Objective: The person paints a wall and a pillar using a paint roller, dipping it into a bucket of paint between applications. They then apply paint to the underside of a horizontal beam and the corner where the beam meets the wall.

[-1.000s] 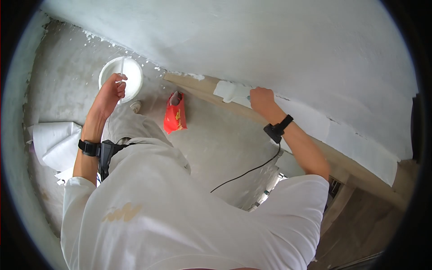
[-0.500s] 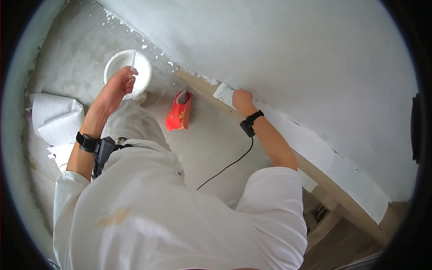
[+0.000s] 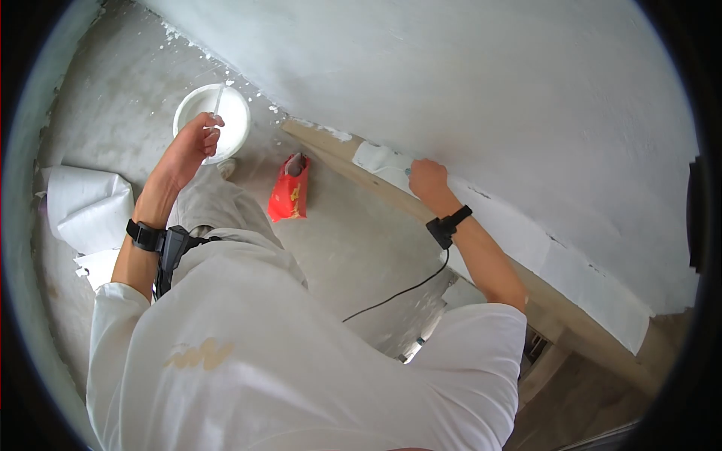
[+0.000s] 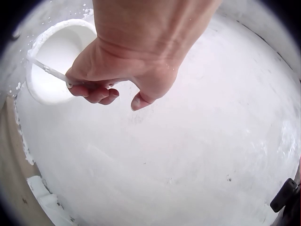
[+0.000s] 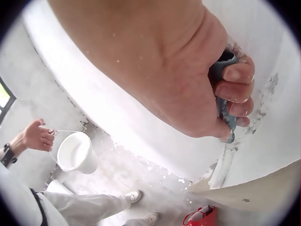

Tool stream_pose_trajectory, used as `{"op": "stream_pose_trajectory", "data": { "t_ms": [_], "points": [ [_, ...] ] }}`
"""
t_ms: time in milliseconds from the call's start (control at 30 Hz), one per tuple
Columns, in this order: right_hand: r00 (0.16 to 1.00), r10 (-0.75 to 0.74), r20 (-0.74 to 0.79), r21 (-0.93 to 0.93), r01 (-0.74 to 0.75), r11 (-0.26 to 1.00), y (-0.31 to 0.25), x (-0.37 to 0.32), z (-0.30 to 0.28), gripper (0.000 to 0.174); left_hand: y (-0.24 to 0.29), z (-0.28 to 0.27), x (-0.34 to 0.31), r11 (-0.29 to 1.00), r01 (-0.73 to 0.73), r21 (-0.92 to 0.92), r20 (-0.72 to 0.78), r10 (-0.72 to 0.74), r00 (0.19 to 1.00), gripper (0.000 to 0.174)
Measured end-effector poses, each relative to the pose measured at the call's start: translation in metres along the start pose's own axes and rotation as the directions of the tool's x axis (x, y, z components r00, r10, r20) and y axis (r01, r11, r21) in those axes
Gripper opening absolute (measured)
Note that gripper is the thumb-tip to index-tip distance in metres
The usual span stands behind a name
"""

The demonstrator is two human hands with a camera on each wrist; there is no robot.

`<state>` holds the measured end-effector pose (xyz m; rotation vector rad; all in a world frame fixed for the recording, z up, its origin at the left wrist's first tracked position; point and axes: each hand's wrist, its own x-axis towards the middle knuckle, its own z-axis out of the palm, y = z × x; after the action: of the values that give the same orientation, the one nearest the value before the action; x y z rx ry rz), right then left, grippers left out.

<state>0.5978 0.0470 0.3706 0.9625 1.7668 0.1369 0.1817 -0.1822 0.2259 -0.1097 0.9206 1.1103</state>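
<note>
My left hand (image 3: 197,139) grips the thin white handle (image 4: 49,71) of a white paint bucket (image 3: 184,113), which hangs below it above the floor; in the left wrist view the fingers (image 4: 94,92) curl round the handle beside the bucket (image 4: 51,61). My right hand (image 3: 427,180) grips a blue tool handle (image 5: 228,120) and holds a white roller (image 3: 380,159) against the bottom of the white wall (image 3: 466,90). The right wrist view shows its fingers (image 5: 237,89) wrapped round that handle, with the bucket (image 5: 75,153) and left hand (image 5: 40,134) far off.
A wooden board (image 3: 338,150) runs along the wall's foot, partly covered with white strips. A red bag (image 3: 288,192) stands on the grey floor near it. Crumpled white paper (image 3: 83,207) lies at the left. A black cable (image 3: 398,289) hangs from my right wrist.
My right hand slid left along the wall's foot with the roller, then back to the right. My left hand still holds the bucket handle in about the same place.
</note>
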Motion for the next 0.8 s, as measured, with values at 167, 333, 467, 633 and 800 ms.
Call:
{"op": "stream_pose_trajectory", "data": {
  "t_ms": [167, 333, 467, 633, 800],
  "points": [
    [0.998, -0.066, -0.02, 0.035, 0.067, 0.997, -0.03, 0.059, 0.038, 0.018, 0.0, 0.002, -0.003, 1.0, -0.02, 0.015, -0.012, 0.02, 1.0, 0.016],
    [0.996, -0.092, -0.019, 0.043, 0.092, 0.995, -0.064, 0.11, 0.052, 0.018, 0.0, 0.001, -0.002, 0.999, -0.004, 0.045, -0.009, 0.004, 1.0, 0.015],
    [0.997, -0.074, -0.03, -0.023, 0.073, 0.997, -0.062, 0.12, 0.056, 0.018, 0.004, 0.009, -0.005, 0.996, 0.032, 0.087, -0.078, -0.025, 0.997, 0.015],
    [1.0, -0.001, 0.023, -0.033, 0.002, 0.999, -0.006, 0.039, -0.006, 0.016, 0.003, 0.008, -0.005, 0.997, 0.008, 0.077, -0.023, -0.007, 1.0, 0.016],
    [0.994, 0.105, 0.039, -0.077, -0.102, 0.992, 0.05, -0.063, -0.052, 0.019, 0.004, 0.002, -0.001, 1.0, 0.013, 0.023, 0.017, -0.014, 1.0, 0.017]
  ]
}}
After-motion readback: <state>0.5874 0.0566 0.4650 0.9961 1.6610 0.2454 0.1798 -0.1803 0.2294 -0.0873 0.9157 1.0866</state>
